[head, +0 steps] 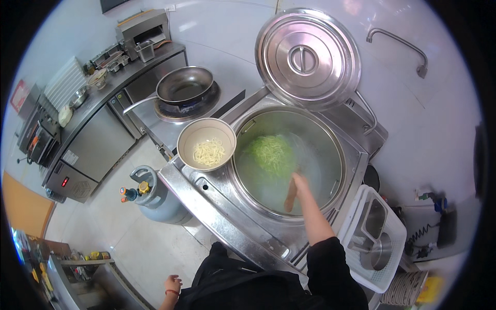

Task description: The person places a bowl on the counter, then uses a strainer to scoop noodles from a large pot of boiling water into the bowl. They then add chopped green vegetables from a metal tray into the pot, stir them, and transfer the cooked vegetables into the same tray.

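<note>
My right hand (299, 184) grips the brown wooden handle (289, 197) of a utensil over a large round steel pot (341, 155). Steam blurs its far end, by a heap of green shredded vegetable (272, 154) inside the pot. A bowl (185, 145) with pale noodles (209, 152) stands on the steel stove top, against the pot's left rim. Low at my left side hangs my left hand (173, 283), fingers loosely bent, holding nothing; a red band is round the wrist. The round steel lid (306, 42) leans upright behind the pot.
A long-handled wok (185, 84) sits on a burner at the back left. Below the stove's left edge stands a gas cylinder (159, 203) on the floor. A white plastic basket (391, 248) holding steel utensils is at the right, near stacked plates (405, 288). A wall faucet (403, 42) is above.
</note>
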